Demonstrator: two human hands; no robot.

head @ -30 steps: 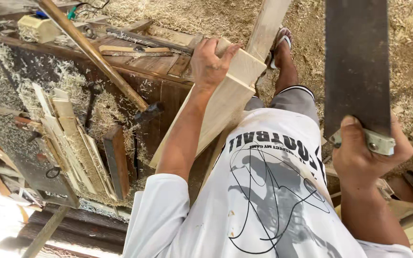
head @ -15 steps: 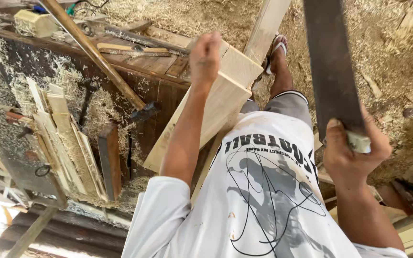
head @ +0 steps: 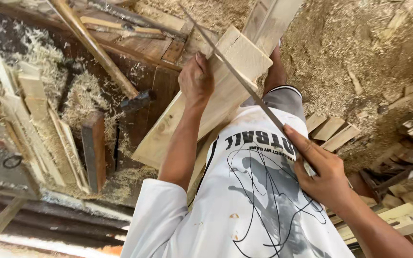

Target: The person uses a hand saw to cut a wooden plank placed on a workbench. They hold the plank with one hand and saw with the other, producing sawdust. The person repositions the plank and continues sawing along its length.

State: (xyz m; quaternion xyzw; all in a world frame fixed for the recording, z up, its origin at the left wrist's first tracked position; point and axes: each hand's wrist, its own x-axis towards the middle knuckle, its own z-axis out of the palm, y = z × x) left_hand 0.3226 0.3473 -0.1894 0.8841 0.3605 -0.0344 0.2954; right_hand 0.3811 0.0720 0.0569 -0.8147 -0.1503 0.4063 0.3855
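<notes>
The left hand (head: 196, 80) lies flat on a pale wooden board (head: 201, 105) leaning on the counter (head: 135, 57). The right hand's (head: 322, 171) grip is wrapped tight around a saw (head: 237, 76), its blade on the board's top edge.

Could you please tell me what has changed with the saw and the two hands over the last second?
The right hand has swung the saw from hanging flat-faced beside the body across to the pale board, edge-on, its blade now lying across the board's upper part. The left hand stays pressed on the board; the board remains tilted on the workbench.
</notes>
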